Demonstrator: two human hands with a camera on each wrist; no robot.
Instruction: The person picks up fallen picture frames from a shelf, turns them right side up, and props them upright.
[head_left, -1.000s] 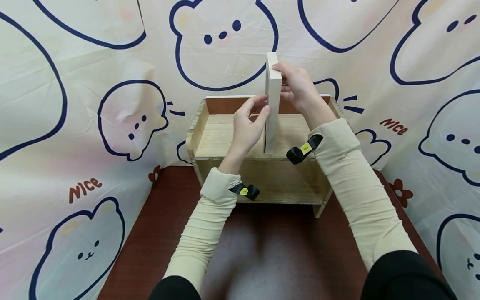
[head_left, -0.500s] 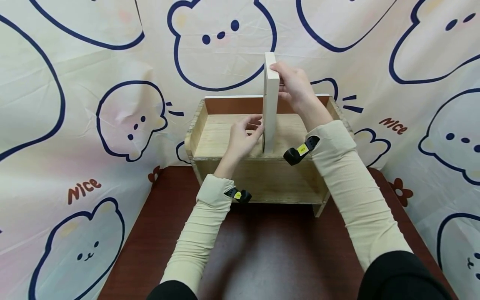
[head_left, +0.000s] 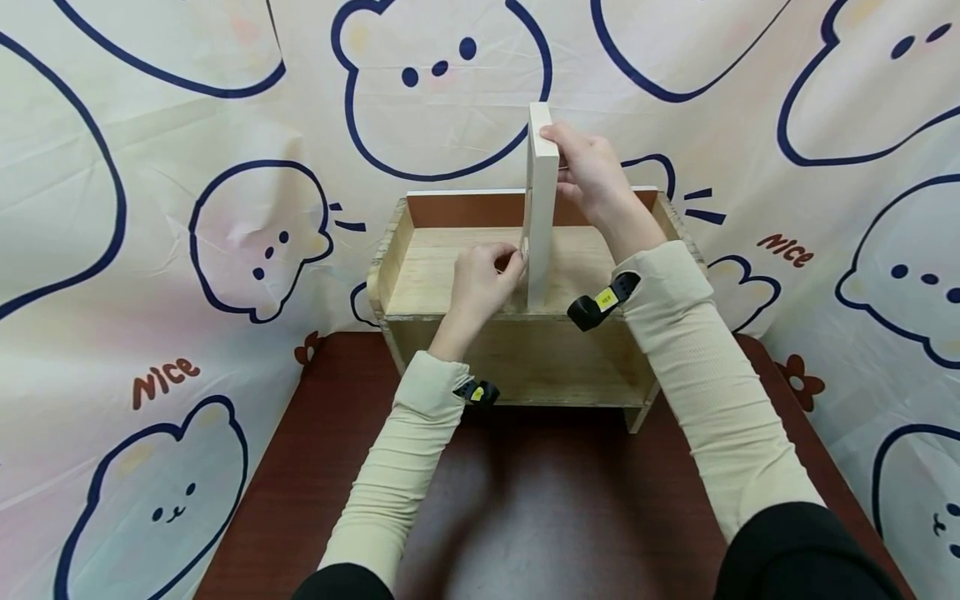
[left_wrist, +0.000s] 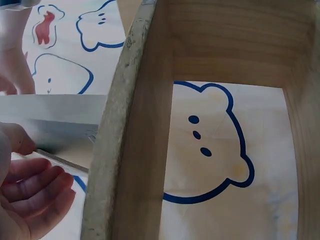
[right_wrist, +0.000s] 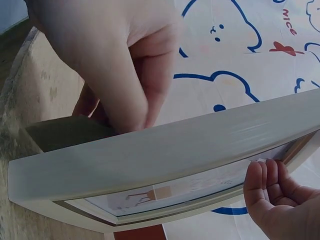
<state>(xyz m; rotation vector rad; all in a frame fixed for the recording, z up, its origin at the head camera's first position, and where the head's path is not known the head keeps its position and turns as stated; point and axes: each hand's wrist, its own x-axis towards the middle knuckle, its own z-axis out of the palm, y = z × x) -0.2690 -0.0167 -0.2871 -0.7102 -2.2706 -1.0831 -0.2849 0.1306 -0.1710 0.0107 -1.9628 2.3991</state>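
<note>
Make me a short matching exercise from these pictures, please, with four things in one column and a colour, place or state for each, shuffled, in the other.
1. picture frame
2. shelf
3. table
4. right hand

A. pale wood, standing on the table
B. gripping the picture frame near its top
C. dark reddish-brown, beneath the shelf
D. white-edged, upright on the shelf

Pairs: 1-D, 2-A, 3-C, 4-B

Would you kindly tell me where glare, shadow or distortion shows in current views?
Head: soft sheen and dark shadows on the table; left wrist: the inside of the wooden shelf looks dim; right wrist: the white frame appears bowed, probably lens distortion.
</note>
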